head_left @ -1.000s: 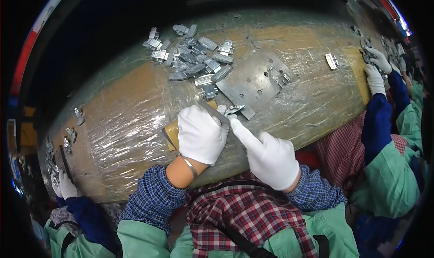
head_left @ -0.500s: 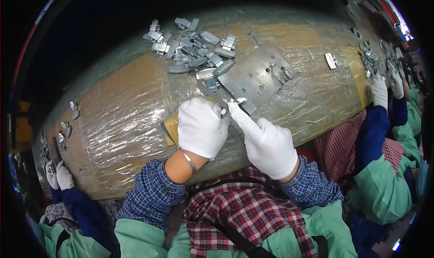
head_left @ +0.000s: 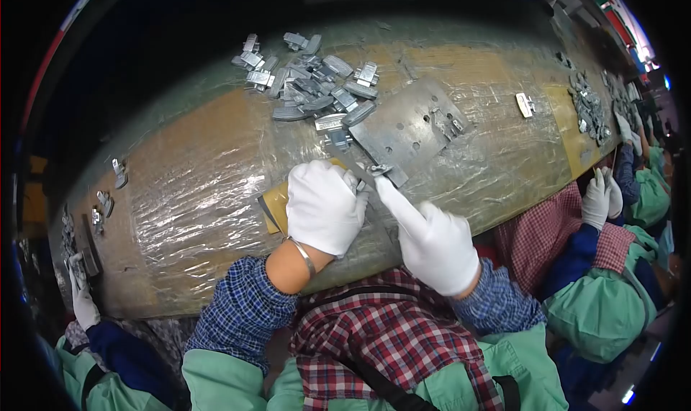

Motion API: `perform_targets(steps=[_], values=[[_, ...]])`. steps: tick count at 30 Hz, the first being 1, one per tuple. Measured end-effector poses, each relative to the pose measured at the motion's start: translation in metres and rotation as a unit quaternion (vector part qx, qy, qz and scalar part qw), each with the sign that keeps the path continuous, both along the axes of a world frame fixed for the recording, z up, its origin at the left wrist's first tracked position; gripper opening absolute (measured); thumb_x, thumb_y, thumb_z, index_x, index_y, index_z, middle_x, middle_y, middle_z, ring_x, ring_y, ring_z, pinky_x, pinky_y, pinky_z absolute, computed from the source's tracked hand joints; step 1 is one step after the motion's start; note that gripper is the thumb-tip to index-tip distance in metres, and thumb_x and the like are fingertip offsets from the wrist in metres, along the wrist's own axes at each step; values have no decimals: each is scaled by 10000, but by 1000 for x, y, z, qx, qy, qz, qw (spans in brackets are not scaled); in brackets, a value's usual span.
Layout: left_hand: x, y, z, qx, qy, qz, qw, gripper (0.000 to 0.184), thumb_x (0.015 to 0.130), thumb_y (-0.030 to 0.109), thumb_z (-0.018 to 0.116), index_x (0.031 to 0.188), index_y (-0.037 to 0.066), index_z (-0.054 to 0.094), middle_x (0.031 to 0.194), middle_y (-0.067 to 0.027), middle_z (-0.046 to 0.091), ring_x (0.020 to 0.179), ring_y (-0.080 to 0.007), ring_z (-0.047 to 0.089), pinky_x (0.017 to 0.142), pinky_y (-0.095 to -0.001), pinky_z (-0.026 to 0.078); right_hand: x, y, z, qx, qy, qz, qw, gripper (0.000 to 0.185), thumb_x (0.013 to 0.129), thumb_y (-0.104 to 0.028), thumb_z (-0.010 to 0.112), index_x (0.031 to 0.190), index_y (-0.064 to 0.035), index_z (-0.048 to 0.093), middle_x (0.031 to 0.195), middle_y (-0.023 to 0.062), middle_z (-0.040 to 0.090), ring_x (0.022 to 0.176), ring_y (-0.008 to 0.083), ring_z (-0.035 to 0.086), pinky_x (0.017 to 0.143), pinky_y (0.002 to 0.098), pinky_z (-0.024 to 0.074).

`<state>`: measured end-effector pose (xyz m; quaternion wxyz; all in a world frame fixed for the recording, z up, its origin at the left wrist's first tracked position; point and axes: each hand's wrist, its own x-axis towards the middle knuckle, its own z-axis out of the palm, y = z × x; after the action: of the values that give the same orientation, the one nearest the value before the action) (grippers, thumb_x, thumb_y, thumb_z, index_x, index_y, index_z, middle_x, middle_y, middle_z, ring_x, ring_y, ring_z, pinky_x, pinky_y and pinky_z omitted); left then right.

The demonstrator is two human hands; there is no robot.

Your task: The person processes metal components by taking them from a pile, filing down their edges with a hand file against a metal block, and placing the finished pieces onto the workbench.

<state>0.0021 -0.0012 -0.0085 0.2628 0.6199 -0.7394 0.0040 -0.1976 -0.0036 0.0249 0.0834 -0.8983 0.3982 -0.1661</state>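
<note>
My left hand [head_left: 325, 206], in a white glove, is closed, with a small grey metal part [head_left: 353, 181] showing at its fingertips. My right hand [head_left: 437, 242], also gloved, has its index finger stretched out and the other fingers curled in. That fingertip is just below a small shiny metal piece [head_left: 379, 169] at the near corner of a flat steel plate [head_left: 392, 127] with holes. A dark flat strip [head_left: 376, 213] runs diagonally between my hands. Beside my left hand lies a yellow-faced pad [head_left: 275, 199], partly covered by it.
A pile of grey metal castings [head_left: 309, 83] lies beyond my hands. A single casting [head_left: 525, 105] is to the right, and a few loose ones [head_left: 119, 172] are at the left. The table [head_left: 194, 195] is covered in clear film. Co-workers' gloved hands [head_left: 596, 199] are on both sides.
My right hand has drawn back slightly toward me, its fingertip now lower beside the small shiny piece. My left hand stays nearly in place. Co-workers' hands on both sides have moved.
</note>
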Motion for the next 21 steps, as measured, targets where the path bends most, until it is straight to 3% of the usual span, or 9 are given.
perform_targets(steps=[2,11,16,21], values=[[0,0,0,-49,21,16,998,158,804,178,790,812,45,705,690,-141,599,702,-380,609,667,-500,470,-20,20,0,17,13,3,1000,707,825,-53,646,1508,-228,596,644,47,446,453,239,547,457,394,493],[2,0,2,14,-16,-10,1000,148,816,180,772,869,54,716,688,-134,603,694,-371,606,651,-513,458,17,-12,-11,-9,-24,-10,1000,665,879,-83,645,1522,-234,573,661,51,476,476,268,569,476,402,510],[3,-3,1,-13,11,-8,1000,149,813,181,781,855,58,708,695,-127,607,709,-368,604,655,-509,459,-16,19,-16,26,-81,-42,995,711,820,-1,663,1495,-218,612,654,53,451,485,256,544,480,402,477],[3,0,1,2,3,-5,1000,162,796,179,801,835,58,701,676,-123,595,698,-373,599,663,-505,457,-29,30,3,17,-1,-8,1000,745,780,-4,659,1502,-178,603,648,35,423,463,217,505,460,373,457]])
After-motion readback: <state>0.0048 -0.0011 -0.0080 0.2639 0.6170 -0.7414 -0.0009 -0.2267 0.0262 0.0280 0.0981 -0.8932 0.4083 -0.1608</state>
